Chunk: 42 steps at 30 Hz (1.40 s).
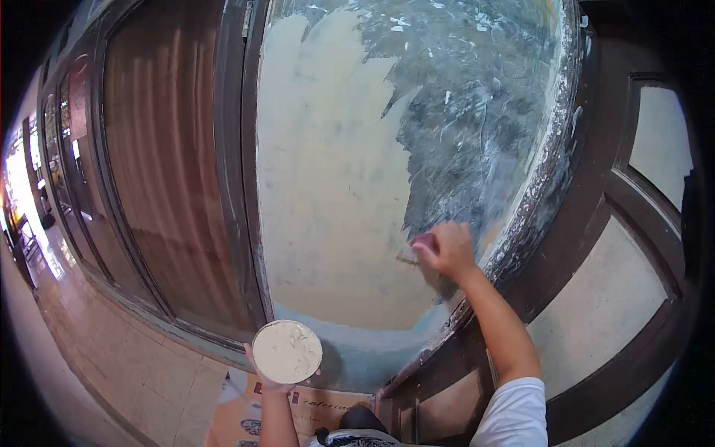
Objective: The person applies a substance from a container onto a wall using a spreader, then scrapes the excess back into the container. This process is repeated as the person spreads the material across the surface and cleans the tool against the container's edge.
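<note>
My left hand [281, 385] is wrapped round the underside and sides of a round tub [255, 356], held up low in front of the wall. The tub is full of thick cream-coloured putty [283, 352], its surface rough on the right side. My right hand [453, 252] is closed on a putty knife [407, 255], whose flat end points left against the wall panel; the fingers hide most of its handle. Smooth cream coating [328, 171] covers the panel's left and lower part. A streaky grey-blue surface [469, 127] shows at the upper right, meeting the cream along a jagged edge.
A dark-framed window with a brown curtain [164, 149] stands at the left. Dark wood with pale panels [603, 305] curves along the right. Below lie floor tiles [160, 380] and an orange printed sheet [231, 413] with lettering.
</note>
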Available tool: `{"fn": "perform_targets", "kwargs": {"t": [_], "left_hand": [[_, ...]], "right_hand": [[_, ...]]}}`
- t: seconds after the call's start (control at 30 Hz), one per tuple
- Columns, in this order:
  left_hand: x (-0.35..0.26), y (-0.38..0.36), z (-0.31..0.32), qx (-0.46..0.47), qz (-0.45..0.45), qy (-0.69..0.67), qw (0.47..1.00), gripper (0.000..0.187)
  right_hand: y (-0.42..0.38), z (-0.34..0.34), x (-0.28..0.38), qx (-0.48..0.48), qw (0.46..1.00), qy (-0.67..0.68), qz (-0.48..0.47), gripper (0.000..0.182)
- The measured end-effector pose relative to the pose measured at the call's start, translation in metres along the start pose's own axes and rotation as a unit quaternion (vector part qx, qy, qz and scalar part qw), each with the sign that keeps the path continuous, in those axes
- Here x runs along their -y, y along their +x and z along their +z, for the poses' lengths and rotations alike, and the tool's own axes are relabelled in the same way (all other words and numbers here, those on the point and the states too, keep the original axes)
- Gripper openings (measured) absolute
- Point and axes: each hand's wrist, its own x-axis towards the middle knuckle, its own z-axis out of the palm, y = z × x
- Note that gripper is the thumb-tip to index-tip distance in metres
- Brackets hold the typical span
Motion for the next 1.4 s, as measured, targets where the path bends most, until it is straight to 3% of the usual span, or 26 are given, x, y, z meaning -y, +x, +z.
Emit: {"fn": "perform_targets", "kwargs": {"t": [0.1, 0.13, 0.17, 0.23, 0.3, 0.37, 0.4, 0.5, 0.53, 0.57, 0.63, 0.7, 0.77, 0.8, 0.83, 0.9, 0.93, 0.97, 1.03, 1.07, 1.1, 1.17, 1.2, 1.23, 1.3, 1.4], "left_hand": [[-0.005, 0.003, -0.011, 0.043, -0.029, 0.019, 0.998, 0.109], [-0.004, 0.004, -0.006, 0.044, -0.029, 0.02, 0.998, 0.109], [0.0, 0.003, -0.002, 0.01, -0.005, 0.031, 0.999, 0.109], [0.002, -0.001, 0.004, -0.03, 0.021, 0.042, 0.998, 0.11], [-0.001, -0.002, 0.005, -0.003, -0.011, 0.037, 0.999, 0.11], [-0.003, -0.003, 0.006, 0.01, -0.001, 0.046, 0.999, 0.11], [-0.004, -0.004, 0.011, -0.006, -0.002, 0.032, 0.999, 0.109], [-0.01, -0.002, 0.001, -0.008, 0.002, 0.026, 1.0, 0.107], [-0.008, -0.001, 0.0, -0.005, 0.012, 0.035, 0.999, 0.107], [-0.005, -0.001, -0.001, -0.002, 0.021, 0.042, 0.999, 0.106], [-0.007, -0.003, 0.0, -0.001, 0.01, 0.022, 1.0, 0.105], [-0.011, -0.004, -0.004, 0.019, -0.003, 0.036, 0.999, 0.105], [-0.01, -0.001, -0.001, 0.03, -0.004, 0.037, 0.999, 0.105], [-0.009, -0.001, 0.001, 0.019, -0.003, 0.023, 1.0, 0.106], [-0.01, -0.003, 0.002, 0.005, -0.003, 0.011, 1.0, 0.107], [-0.009, 0.003, -0.009, -0.013, 0.009, 0.022, 1.0, 0.11], [-0.008, 0.004, -0.007, 0.025, -0.023, 0.022, 0.999, 0.11], [-0.008, 0.007, -0.006, 0.064, -0.055, 0.021, 0.996, 0.111], [0.0, 0.015, 0.0, 0.063, -0.045, 0.03, 0.997, 0.11], [0.005, 0.02, 0.007, 0.06, -0.057, 0.011, 0.996, 0.11], [0.012, 0.025, 0.014, 0.057, -0.071, -0.009, 0.996, 0.11], [0.027, 0.038, 0.024, 0.015, -0.064, -0.012, 0.998, 0.11], [0.033, 0.046, 0.022, 0.06, -0.109, -0.005, 0.992, 0.11], [0.037, 0.052, 0.023, 0.106, -0.152, 0.002, 0.983, 0.11], [0.046, 0.059, 0.027, 0.111, -0.178, 0.017, 0.978, 0.109], [0.05, 0.064, 0.024, 0.124, -0.187, 0.052, 0.973, 0.108]], "right_hand": [[-0.003, 0.015, 0.003, -0.014, 0.997, -0.056, -0.045, 0.037], [0.013, 0.007, 0.003, -0.101, 0.992, -0.059, 0.037, 0.037], [0.023, 0.007, -0.006, -0.101, 0.993, -0.059, 0.036, 0.037], [0.036, 0.005, -0.016, -0.297, 0.932, -0.034, 0.204, 0.037], [0.024, -0.002, -0.003, -0.267, 0.944, -0.006, 0.193, 0.034], [0.004, -0.007, 0.01, 0.04, 0.999, 0.0, 0.031, 0.033], [-0.005, 0.002, 0.016, 0.007, 0.998, 0.004, -0.055, 0.033], [0.004, 0.009, -0.003, 0.021, 0.997, -0.039, -0.06, 0.034], [0.017, 0.002, -0.005, -0.062, 0.997, -0.044, 0.031, 0.035], [0.026, 0.001, -0.011, -0.061, 0.997, -0.043, 0.033, 0.035], [0.035, 0.001, -0.022, -0.251, 0.949, 0.005, 0.192, 0.037], [0.02, 0.0, -0.013, -0.215, 0.964, -0.008, 0.153, 0.038], [0.011, -0.011, 0.008, 0.099, 0.993, 0.022, -0.051, 0.037], [0.009, -0.001, 0.012, 0.05, 0.991, -0.031, -0.124, 0.035], [0.009, 0.002, 0.008, 0.05, 0.991, -0.029, -0.124, 0.035], [0.022, -0.004, 0.001, -0.057, 0.997, -0.037, 0.028, 0.034], [0.029, -0.009, -0.003, -0.123, 0.989, -0.051, 0.064, 0.036], [0.03, -0.012, -0.001, -0.125, 0.989, -0.051, 0.065, 0.036], [0.036, -0.02, 0.013, -0.197, 0.968, 0.014, 0.153, 0.042], [0.034, -0.028, 0.032, -0.095, 0.95, 0.123, 0.27, 0.046], [0.037, -0.044, 0.056, -0.014, 0.896, 0.276, 0.348, 0.047], [0.013, -0.029, 0.075, 0.144, 0.862, 0.328, 0.358, 0.047], [-0.01, -0.004, 0.079, 0.193, 0.805, 0.439, 0.349, 0.049], [-0.026, 0.008, 0.091, 0.212, 0.803, 0.442, 0.338, 0.053], [-0.067, 0.058, 0.104, 0.256, 0.701, 0.568, 0.347, 0.055], [-0.101, 0.083, 0.12, 0.285, 0.692, 0.549, 0.373, 0.05]]}}
